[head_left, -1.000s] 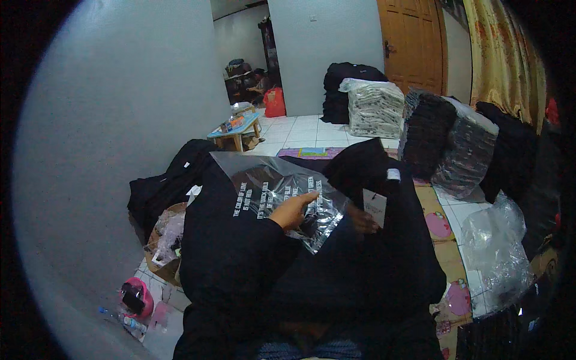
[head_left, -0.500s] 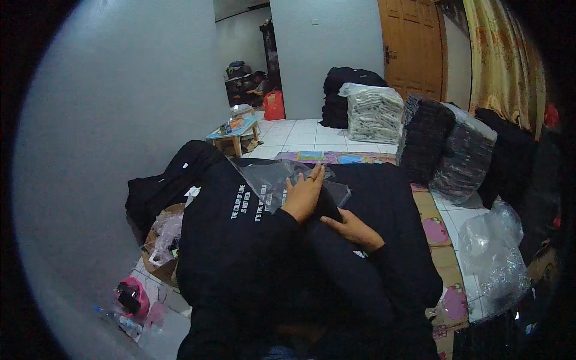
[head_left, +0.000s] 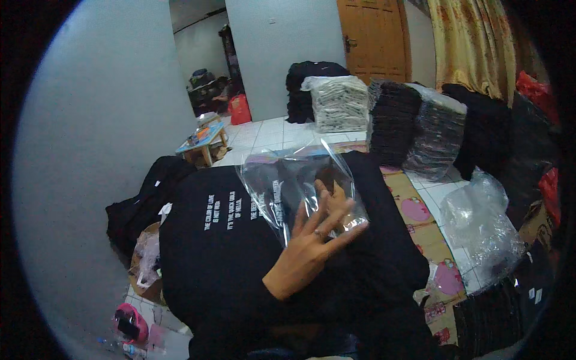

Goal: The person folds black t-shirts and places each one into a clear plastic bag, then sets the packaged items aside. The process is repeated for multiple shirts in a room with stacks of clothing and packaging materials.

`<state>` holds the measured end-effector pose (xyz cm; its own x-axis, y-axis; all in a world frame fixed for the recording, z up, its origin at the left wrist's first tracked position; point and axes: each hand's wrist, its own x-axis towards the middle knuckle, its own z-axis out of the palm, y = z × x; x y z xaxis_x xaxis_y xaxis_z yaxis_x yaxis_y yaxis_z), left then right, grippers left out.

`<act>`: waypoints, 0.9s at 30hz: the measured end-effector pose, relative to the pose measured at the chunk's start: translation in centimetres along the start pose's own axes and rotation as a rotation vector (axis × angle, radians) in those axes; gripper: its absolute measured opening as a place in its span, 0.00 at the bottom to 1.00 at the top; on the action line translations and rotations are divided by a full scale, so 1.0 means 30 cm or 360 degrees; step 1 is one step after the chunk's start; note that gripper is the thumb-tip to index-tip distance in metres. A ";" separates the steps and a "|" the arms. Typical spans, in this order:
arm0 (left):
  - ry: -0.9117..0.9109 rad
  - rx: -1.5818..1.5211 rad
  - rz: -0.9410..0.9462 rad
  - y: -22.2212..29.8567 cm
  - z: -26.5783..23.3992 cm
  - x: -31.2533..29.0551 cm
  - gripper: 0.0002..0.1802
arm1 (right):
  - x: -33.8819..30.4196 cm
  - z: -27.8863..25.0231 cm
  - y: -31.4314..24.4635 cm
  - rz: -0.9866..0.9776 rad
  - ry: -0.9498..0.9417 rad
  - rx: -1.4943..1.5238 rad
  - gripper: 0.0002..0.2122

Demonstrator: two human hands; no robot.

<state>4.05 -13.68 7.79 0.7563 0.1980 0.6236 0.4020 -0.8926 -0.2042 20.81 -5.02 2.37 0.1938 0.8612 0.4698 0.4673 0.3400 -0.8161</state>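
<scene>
Left hand (head_left: 305, 255) splayed on clear bag (head_left: 287, 177), now puffed up; right hand (head_left: 339, 193) mostly hidden, grip unclear.

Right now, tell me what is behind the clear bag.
Through the bag show the black shirt, part of its white print and a blurred shape, perhaps the right hand. Whatever lies directly behind the left hand is covered and cannot be seen.

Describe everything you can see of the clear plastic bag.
The clear plastic bag looks thin and glossy, with creases and reflections. It is over the black garment, some of whose white lettering shows through it; its upper edge looks uneven. The left hand, spread wide, overlaps and seems to touch its lower right part; whether anything is inside I cannot tell.
</scene>
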 end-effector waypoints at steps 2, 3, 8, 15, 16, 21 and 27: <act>0.0530 -0.0065 -0.0342 0.019 0.020 -0.012 0.40 | 0.038 -0.029 -0.005 0.0392 0.0174 0.0204 0.38; 0.0766 -0.0265 -0.0591 0.027 0.043 -0.022 0.40 | 0.060 -0.022 -0.001 0.0416 0.0432 0.0263 0.41; 0.1078 -0.2179 -0.1946 -0.009 0.241 -0.015 0.32 | 0.116 -0.050 0.105 0.0559 0.0457 0.1301 0.35; 0.1005 -0.1006 -0.1236 0.131 0.343 0.022 0.10 | -0.010 -0.074 0.187 0.0511 -0.0143 0.1943 0.34; 0.1064 -0.0838 -0.0986 0.164 0.333 0.008 0.11 | -0.021 -0.076 0.183 0.0503 -0.0189 0.1961 0.33; 0.1104 -0.0502 -0.0765 0.210 0.310 -0.034 0.29 | -0.049 -0.074 0.163 0.0477 -0.0331 0.2000 0.32; 0.1254 -0.0585 -0.1005 0.185 0.325 -0.048 0.22 | -0.070 -0.055 0.174 0.0495 -0.0367 0.2058 0.31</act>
<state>10.24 -14.96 -1.60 -0.1324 0.4664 0.8746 0.3243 -0.8134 0.4829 24.25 -5.67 -2.31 -0.0658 0.9670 0.2461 -0.7350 0.1198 -0.6674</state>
